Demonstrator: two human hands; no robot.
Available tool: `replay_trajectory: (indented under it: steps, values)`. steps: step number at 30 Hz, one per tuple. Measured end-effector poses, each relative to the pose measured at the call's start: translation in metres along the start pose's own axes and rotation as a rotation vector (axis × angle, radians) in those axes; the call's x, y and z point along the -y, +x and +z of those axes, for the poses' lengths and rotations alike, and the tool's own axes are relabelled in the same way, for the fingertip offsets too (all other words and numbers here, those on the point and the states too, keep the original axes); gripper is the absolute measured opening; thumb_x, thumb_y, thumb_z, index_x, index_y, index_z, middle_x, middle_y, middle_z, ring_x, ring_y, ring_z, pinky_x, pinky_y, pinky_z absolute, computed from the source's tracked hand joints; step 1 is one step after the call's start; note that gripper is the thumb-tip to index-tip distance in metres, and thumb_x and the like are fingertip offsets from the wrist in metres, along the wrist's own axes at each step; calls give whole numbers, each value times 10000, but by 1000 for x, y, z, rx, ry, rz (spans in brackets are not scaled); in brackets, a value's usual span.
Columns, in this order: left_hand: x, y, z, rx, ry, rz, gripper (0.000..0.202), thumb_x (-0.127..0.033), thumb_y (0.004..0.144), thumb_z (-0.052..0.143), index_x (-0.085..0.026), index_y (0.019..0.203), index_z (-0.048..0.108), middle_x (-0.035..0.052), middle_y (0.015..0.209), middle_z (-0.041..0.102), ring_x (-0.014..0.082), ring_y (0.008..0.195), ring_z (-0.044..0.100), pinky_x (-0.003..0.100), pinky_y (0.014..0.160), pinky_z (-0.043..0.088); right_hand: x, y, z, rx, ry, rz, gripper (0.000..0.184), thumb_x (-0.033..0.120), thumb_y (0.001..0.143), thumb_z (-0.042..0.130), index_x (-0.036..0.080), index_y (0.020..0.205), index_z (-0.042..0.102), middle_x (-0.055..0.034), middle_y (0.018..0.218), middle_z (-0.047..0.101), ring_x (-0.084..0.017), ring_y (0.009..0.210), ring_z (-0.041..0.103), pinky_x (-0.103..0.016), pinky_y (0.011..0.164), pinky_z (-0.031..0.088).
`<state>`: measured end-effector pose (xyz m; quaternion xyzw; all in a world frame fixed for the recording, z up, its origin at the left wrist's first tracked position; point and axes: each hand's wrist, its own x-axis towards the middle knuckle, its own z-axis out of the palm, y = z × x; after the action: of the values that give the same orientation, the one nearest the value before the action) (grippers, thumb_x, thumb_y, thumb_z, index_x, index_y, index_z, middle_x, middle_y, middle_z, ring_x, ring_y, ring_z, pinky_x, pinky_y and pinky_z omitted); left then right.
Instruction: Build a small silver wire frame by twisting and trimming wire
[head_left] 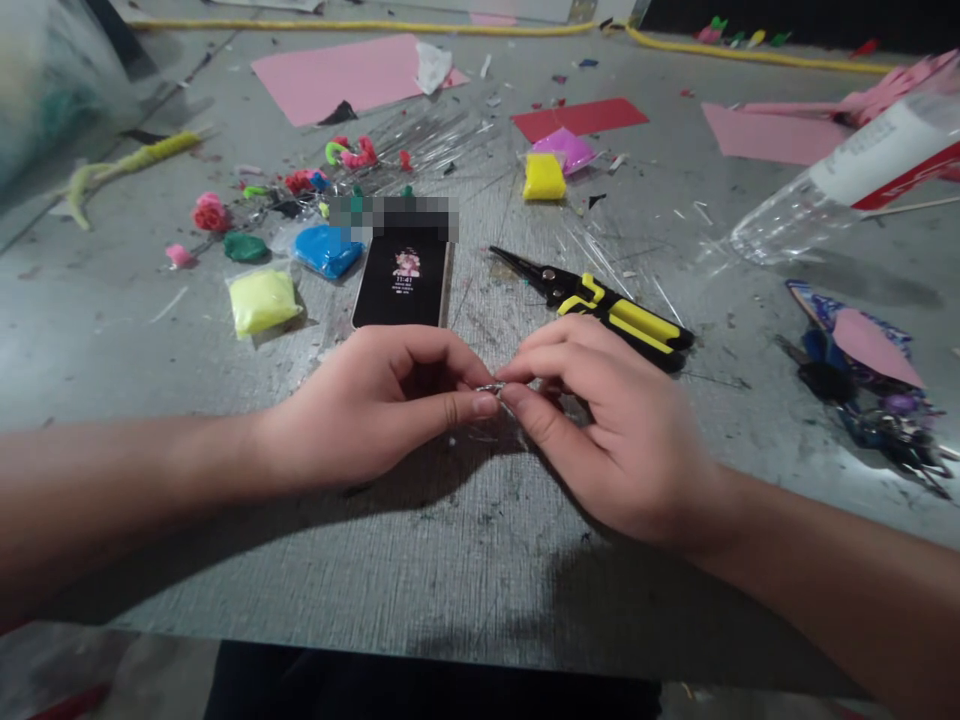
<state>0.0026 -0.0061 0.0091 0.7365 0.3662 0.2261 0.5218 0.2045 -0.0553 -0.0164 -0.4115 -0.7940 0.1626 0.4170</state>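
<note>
Near the front of the grey table, my left hand and my right hand meet fingertip to fingertip. Thumb and forefinger of each pinch a thin, silvery twisted wire, most of it covered by the fingers. Just beyond my right hand lie black-and-yellow pliers, their jaws pointing to the back left. A phone with a lit lock screen lies flat behind my left hand. To its left are a blue clay packet and a pale yellow clay packet.
Further back are a bright yellow packet, a purple packet, red paper and pink paper. A clear plastic bottle lies at the right, above a dark beaded trinket. Coloured bits and loose clear strands are scattered at the left.
</note>
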Motion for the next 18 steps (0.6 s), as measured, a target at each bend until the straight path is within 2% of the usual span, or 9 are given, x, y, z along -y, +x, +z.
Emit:
replay_trajectory:
  steps: [3, 7, 13, 18]
  values:
    - [1, 1, 0, 25, -29, -14, 41, -157, 850, 714, -151, 810, 710, -23, 739, 733, 84, 681, 654, 154, 604, 509, 2, 0, -1, 24, 56, 83, 72, 150, 951, 607, 138, 953, 678, -66, 926, 675, -144, 855, 624, -284, 745, 507]
    - [2, 3, -2, 67, -75, -40, 32, -158, 860, 707, -153, 828, 709, -23, 735, 731, 83, 673, 649, 158, 587, 500, 4, 2, -1, 69, 123, 211, 81, 185, 963, 606, 156, 939, 678, -12, 823, 681, -112, 747, 619, -256, 681, 494]
    - [4, 7, -7, 134, -51, -40, 45, -165, 873, 691, -157, 851, 730, -23, 753, 737, 87, 693, 649, 167, 632, 511, 2, 5, -2, 105, 195, 279, 122, 248, 972, 599, 179, 898, 667, -1, 805, 685, -111, 693, 613, -241, 595, 482]
    - [2, 8, -7, 125, -27, -71, 70, -195, 878, 691, -148, 860, 739, -20, 730, 726, 83, 653, 618, 166, 585, 476, 4, 7, -4, 102, 286, 362, 86, 240, 920, 656, 179, 869, 689, 9, 757, 691, -93, 610, 597, -222, 519, 458]
